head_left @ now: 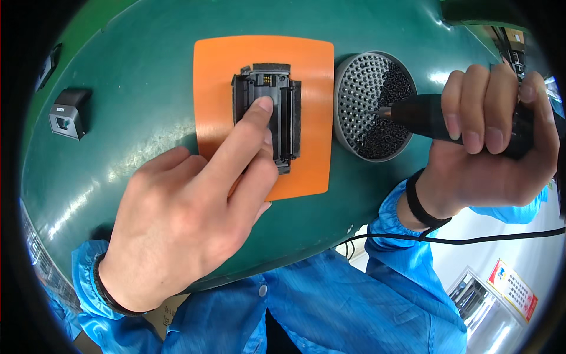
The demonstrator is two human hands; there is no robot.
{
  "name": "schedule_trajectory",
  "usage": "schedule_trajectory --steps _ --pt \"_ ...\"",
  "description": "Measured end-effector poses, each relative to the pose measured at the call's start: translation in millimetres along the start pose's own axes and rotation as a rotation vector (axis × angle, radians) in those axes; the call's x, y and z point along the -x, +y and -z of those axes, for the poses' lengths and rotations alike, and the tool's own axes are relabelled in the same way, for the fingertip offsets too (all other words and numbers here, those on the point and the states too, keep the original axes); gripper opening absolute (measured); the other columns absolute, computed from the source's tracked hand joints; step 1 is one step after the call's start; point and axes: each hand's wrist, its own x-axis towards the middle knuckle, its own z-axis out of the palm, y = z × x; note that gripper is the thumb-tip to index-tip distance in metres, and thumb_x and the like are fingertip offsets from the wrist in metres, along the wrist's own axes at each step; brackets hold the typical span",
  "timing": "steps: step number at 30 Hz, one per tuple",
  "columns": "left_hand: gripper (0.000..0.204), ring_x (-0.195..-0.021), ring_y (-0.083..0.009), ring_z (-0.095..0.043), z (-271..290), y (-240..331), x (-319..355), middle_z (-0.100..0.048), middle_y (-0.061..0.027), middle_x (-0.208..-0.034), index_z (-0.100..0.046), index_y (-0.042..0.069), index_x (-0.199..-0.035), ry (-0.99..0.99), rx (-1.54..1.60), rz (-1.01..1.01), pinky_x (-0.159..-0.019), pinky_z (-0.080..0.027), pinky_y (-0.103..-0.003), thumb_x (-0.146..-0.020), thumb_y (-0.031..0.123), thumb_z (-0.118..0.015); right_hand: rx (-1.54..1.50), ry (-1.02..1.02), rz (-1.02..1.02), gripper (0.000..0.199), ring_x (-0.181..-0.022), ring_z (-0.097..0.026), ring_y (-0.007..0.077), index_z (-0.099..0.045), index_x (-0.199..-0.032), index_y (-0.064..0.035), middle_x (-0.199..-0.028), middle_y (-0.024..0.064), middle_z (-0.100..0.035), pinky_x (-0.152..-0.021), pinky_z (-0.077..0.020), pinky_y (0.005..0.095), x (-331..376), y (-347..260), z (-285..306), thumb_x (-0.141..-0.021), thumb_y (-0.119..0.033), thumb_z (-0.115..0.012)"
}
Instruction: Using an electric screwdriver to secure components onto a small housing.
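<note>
A black plastic housing (286, 118) with small gold contacts near its far end lies on an orange mat (212, 65). My left hand (188, 197) reaches over the mat, its index fingertip pressing down on the housing. The fingers are stretched out and do not wrap round the part. My right hand (483, 130) is closed round a black electric screwdriver (415, 115), which lies nearly level and points left. Its metal tip is over the round grey dish (336, 121) of small black screws (383, 138). Whether a screw sits on the tip is too small to tell.
The green table (141, 76) carries the mat and dish. A small dark grey device (69, 115) with a square window stands at the left. A black cable (495, 239) runs at the right, near my wrist. Dark equipment (516, 44) sits at the far right edge.
</note>
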Motion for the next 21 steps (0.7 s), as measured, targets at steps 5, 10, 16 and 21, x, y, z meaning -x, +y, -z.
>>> schedule_trajectory --steps 5,10,16,21 --pt "0.064 -0.070 -0.0219 -0.068 -1.5 -0.2 -0.6 -0.059 -0.0204 -0.147 -0.068 -0.007 -0.122 0.002 -0.006 -0.008 -0.062 -0.061 -0.032 -0.073 0.029 -0.085 0.008 0.008 -0.034 0.032 -0.052 -0.043 0.0117 -0.057 -0.108 -0.0026 -0.069 0.0024 -0.047 -0.054 -0.0394 0.0330 0.7 -2.0 -0.2 -0.107 -0.026 -0.036" --pt "0.064 -0.071 -0.0211 -0.068 -2.1 -3.1 -1.0 -0.059 -0.0200 -0.149 -0.067 -0.007 -0.123 0.013 -0.001 -0.009 -0.062 -0.060 -0.032 -0.075 0.031 -0.084 0.016 -0.006 -0.109 0.027 -0.054 -0.045 0.0107 -0.056 -0.103 -0.0053 -0.070 0.0015 -0.049 -0.056 -0.0402 0.0328 -0.6 -8.6 0.7 -0.106 -0.024 -0.037" --pt "0.064 -0.073 -0.0233 -0.068 3.0 -6.0 1.3 -0.059 -0.0159 -0.150 -0.067 -0.006 -0.125 0.022 0.001 -0.016 -0.066 -0.060 -0.034 -0.076 0.031 -0.083 -0.038 0.016 0.030 0.036 -0.051 -0.042 0.0122 -0.059 -0.112 -0.0007 -0.067 0.0022 -0.046 -0.052 -0.0390 0.0328 1.8 11.8 -8.4 -0.107 -0.028 -0.035" --pt "0.062 -0.080 -0.0288 -0.070 9.0 -26.7 -0.6 -0.060 -0.0112 -0.147 -0.067 -0.002 -0.126 -0.027 0.133 -0.043 -0.071 -0.060 -0.038 -0.076 0.031 -0.083 -0.138 0.028 -0.036 0.042 -0.051 -0.041 0.0119 -0.064 -0.117 0.0021 -0.065 0.0007 -0.046 -0.051 -0.0383 0.0317 -4.5 -4.1 -3.3 -0.107 -0.029 -0.037"
